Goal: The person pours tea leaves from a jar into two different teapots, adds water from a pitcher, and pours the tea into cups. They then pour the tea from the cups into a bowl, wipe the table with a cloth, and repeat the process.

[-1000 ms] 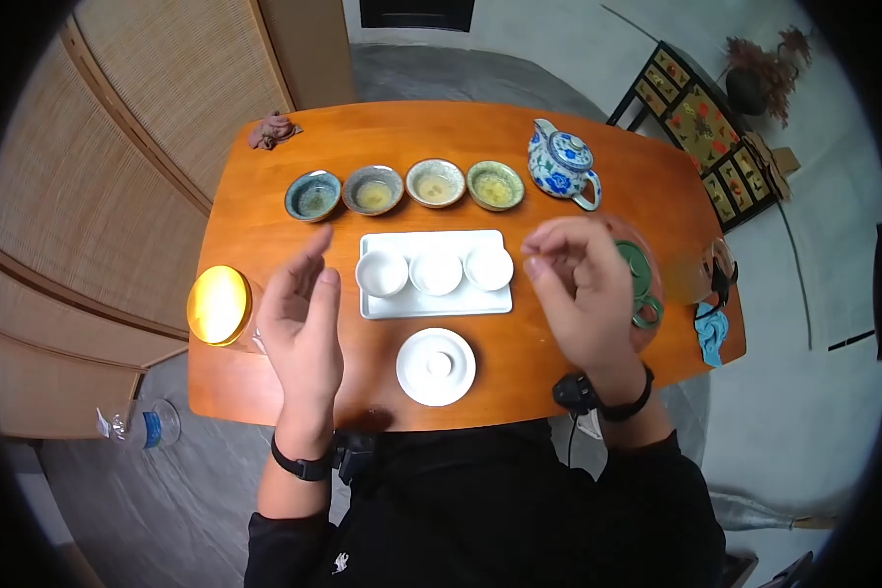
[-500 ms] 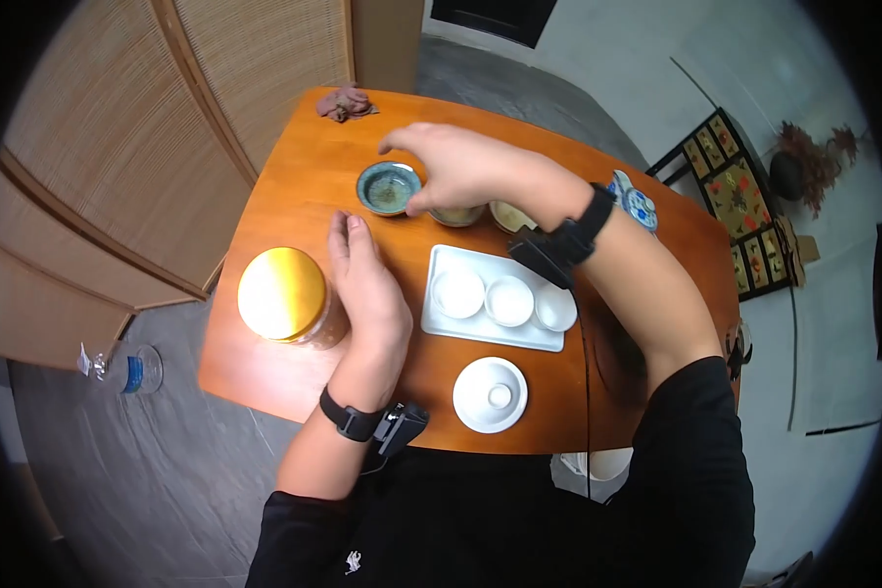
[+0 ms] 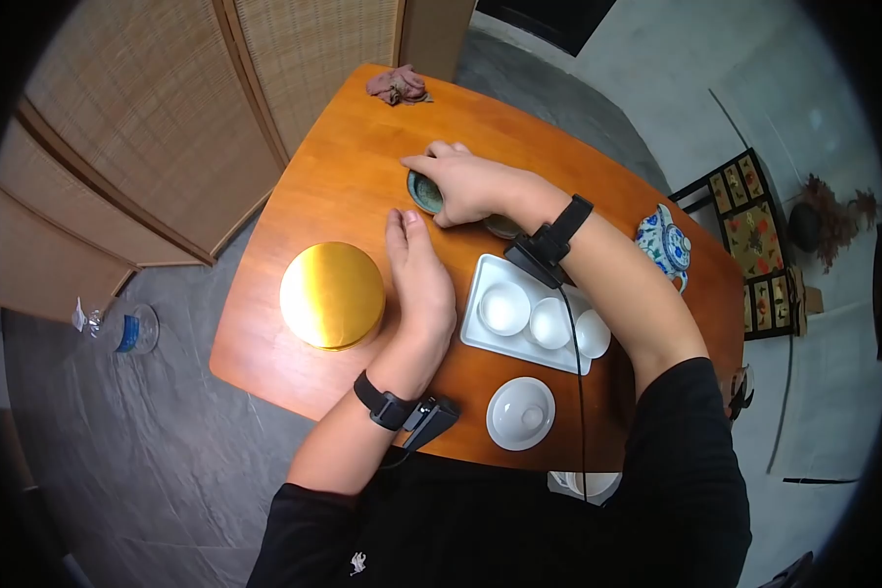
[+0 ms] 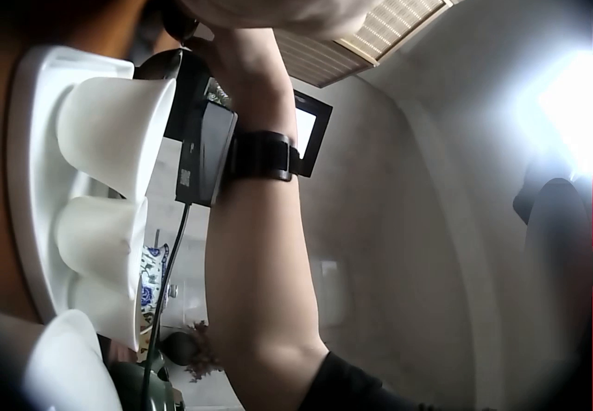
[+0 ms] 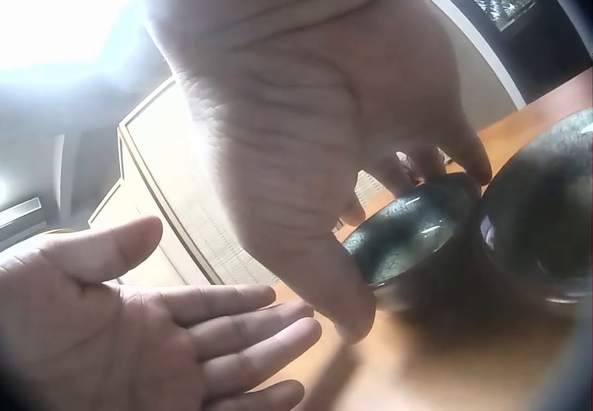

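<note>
In the head view my right hand point(image 3: 470, 186) reaches across to the far side of the table and grips a small teal glazed tea bowl point(image 3: 423, 193). The right wrist view has the thumb at the bowl's near rim and the fingers round its far side. A second bowl point(image 5: 547, 216) stands close beside it, mostly covered by my right hand and forearm in the head view. My left hand point(image 3: 421, 284) is held nearer to me, palm turned toward the bowl, its fingers straight and nothing in it.
A jar with a gold lid point(image 3: 333, 296) stands left of my left hand. On the right, a white tray point(image 3: 485, 338) bears three white cups point(image 3: 504, 307), with a white lidded bowl point(image 3: 520, 415) below. A blue-and-white teapot point(image 3: 664, 247) and a crumpled cloth point(image 3: 398, 86) lie farther off.
My right hand has crossed from the table's right side to the teal bowl and now grips it. The left hand has moved forward beside it. The head view has turned left.
</note>
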Demonstrator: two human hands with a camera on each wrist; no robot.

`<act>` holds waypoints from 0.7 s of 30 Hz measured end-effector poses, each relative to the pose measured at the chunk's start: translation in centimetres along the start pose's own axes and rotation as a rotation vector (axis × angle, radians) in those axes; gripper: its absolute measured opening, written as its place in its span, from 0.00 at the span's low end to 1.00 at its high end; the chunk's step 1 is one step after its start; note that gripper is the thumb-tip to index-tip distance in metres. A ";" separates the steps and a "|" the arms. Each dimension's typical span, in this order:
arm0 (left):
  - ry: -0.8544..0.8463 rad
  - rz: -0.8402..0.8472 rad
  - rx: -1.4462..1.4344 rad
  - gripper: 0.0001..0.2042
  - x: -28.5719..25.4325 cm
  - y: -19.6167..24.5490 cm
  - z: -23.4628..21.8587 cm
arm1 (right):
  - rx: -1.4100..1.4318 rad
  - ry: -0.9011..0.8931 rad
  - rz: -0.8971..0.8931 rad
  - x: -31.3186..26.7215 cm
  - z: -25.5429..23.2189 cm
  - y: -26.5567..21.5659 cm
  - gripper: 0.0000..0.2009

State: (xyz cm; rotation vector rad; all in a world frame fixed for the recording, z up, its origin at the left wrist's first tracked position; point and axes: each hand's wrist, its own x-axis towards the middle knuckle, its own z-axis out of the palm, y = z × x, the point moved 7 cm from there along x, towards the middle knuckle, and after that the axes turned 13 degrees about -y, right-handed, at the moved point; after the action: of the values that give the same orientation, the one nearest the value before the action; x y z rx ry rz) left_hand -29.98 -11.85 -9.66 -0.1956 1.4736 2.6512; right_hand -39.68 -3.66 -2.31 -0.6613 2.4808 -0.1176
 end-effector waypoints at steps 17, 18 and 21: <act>-0.179 0.153 0.082 0.33 -1.8 3.7 5.4 | -0.099 0.111 0.018 -11.0 -4.5 2.8 0.41; -0.195 0.133 0.069 0.33 -1.8 3.3 5.5 | -0.116 0.094 0.033 -11.2 -3.9 3.3 0.41; -0.237 0.093 0.067 0.33 -0.5 1.0 5.0 | -0.145 0.081 0.087 -11.6 -2.8 4.5 0.41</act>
State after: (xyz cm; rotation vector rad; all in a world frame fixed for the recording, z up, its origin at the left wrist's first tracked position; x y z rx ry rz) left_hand -29.95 -8.18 -6.11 0.1914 1.5233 2.5803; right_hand -34.80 5.70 4.84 -0.6185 2.6100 0.0708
